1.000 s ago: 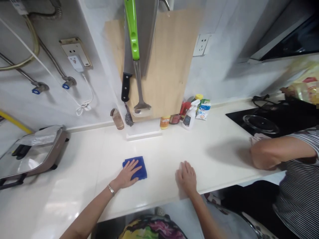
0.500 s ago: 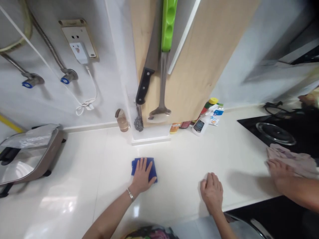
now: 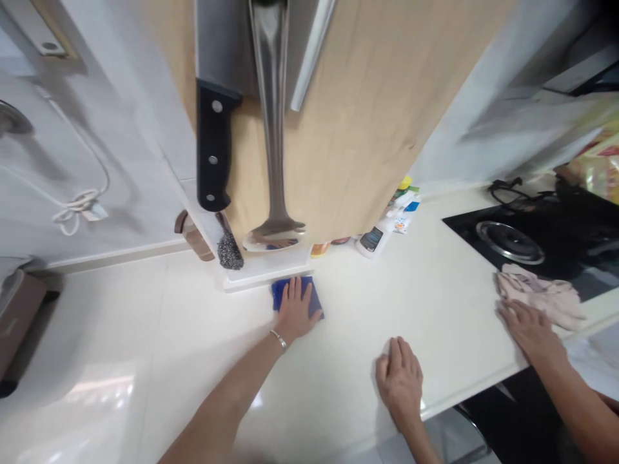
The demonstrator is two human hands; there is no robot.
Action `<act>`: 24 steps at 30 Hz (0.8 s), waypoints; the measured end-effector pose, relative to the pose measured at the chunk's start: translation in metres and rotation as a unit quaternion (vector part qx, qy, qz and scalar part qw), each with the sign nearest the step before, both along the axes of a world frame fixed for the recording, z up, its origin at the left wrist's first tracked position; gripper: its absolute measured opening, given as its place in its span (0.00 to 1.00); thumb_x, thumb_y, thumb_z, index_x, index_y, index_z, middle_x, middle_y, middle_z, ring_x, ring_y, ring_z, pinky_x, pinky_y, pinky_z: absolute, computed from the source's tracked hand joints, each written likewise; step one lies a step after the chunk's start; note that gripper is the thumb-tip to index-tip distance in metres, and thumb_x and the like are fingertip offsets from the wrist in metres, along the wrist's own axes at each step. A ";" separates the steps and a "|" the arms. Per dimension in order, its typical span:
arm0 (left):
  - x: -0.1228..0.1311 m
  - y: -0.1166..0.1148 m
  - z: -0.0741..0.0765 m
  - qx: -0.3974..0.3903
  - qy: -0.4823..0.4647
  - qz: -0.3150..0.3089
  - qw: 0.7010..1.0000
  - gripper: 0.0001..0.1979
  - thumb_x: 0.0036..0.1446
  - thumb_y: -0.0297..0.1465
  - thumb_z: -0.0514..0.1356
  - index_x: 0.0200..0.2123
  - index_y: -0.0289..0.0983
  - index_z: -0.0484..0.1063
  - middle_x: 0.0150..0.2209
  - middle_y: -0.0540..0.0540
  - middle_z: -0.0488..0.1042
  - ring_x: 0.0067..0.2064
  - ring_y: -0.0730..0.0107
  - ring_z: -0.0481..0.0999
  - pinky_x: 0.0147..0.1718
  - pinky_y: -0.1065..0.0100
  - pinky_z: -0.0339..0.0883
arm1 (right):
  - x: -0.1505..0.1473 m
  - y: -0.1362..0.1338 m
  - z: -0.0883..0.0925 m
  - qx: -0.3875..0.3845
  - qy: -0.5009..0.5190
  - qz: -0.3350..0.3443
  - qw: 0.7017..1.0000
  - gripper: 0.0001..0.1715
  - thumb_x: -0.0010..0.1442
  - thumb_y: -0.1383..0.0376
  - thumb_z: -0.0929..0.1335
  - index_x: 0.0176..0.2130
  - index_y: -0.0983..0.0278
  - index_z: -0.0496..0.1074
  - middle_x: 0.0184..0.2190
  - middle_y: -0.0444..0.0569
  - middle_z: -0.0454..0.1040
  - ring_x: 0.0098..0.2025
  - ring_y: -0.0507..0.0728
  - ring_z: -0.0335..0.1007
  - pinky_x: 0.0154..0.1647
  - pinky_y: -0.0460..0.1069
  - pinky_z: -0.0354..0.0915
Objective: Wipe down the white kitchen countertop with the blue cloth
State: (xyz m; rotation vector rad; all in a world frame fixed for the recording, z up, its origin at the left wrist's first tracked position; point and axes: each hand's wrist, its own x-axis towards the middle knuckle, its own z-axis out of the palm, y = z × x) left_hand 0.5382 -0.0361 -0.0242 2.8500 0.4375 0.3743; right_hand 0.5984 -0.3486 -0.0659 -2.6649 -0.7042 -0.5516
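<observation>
My left hand [image 3: 296, 314], with a bracelet on its wrist, lies flat with fingers spread on a folded blue cloth [image 3: 316, 303]. The cloth rests on the white countertop [image 3: 348, 361], close to the front edge of a white ledge [image 3: 271, 276]. Farther right, my right hand [image 3: 400, 380] rests on the counter near its front edge, fingers curled in a loose fist. Nothing shows in it. Its palm side is hidden.
Another person's hand [image 3: 529, 332] presses a pink cloth [image 3: 541, 296] beside the black cooktop [image 3: 556, 232]. A knife [image 3: 213, 148] and a metal utensil [image 3: 275, 129] hang by a wooden panel [image 3: 367, 116]. A steel scrubber [image 3: 229, 251] and spray bottle [image 3: 372, 240] are behind.
My left hand and the blue cloth have slid back and rightward, nearer the ledge. The view has moved closer to the hanging knife. My right hand stays about where it was.
</observation>
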 end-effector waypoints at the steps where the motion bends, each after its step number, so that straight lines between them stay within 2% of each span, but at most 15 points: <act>1: 0.007 -0.004 -0.001 -0.004 0.002 0.003 1.000 0.43 0.62 0.52 0.52 0.72 0.34 0.51 0.74 0.31 0.44 0.74 0.38 0.40 0.69 0.38 0.40 | 0.000 0.000 0.001 -0.003 0.006 -0.002 1.000 0.33 0.68 0.58 0.56 0.65 0.72 0.61 0.65 0.66 0.63 0.68 0.70 0.56 0.66 0.67 0.58; 7: 0.035 -0.019 -0.004 -0.015 0.016 -0.015 1.000 0.44 0.61 0.53 0.53 0.72 0.33 0.51 0.74 0.32 0.44 0.74 0.36 0.40 0.69 0.39 0.37 | 0.000 0.000 0.005 -0.006 0.032 -0.008 0.999 0.34 0.68 0.58 0.55 0.66 0.71 0.60 0.66 0.66 0.62 0.69 0.70 0.55 0.67 0.68 0.57; 13: 0.031 -0.017 -0.001 -0.002 -0.008 -0.031 0.999 0.43 0.60 0.54 0.55 0.71 0.35 0.53 0.74 0.33 0.46 0.74 0.39 0.42 0.70 0.40 0.37 | 0.000 0.000 0.003 0.011 0.023 -0.014 1.000 0.34 0.68 0.55 0.56 0.64 0.72 0.62 0.64 0.66 0.64 0.67 0.69 0.58 0.65 0.65 0.58; 18: -0.006 0.001 0.002 0.010 -0.021 -0.045 0.999 0.41 0.60 0.54 0.56 0.70 0.38 0.57 0.73 0.34 0.49 0.74 0.41 0.44 0.70 0.40 0.39 | 0.000 0.001 0.005 0.032 0.015 -0.007 0.999 0.34 0.68 0.54 0.56 0.63 0.73 0.64 0.62 0.66 0.66 0.65 0.68 0.59 0.65 0.65 0.59; 24: -0.079 0.038 0.006 0.031 -0.031 0.015 0.999 0.39 0.61 0.51 0.58 0.70 0.40 0.57 0.73 0.35 0.51 0.74 0.45 0.46 0.70 0.42 0.42 | 0.000 -0.003 0.002 0.052 -0.008 0.002 0.999 0.34 0.67 0.53 0.57 0.61 0.73 0.66 0.61 0.66 0.67 0.63 0.69 0.62 0.62 0.65 0.60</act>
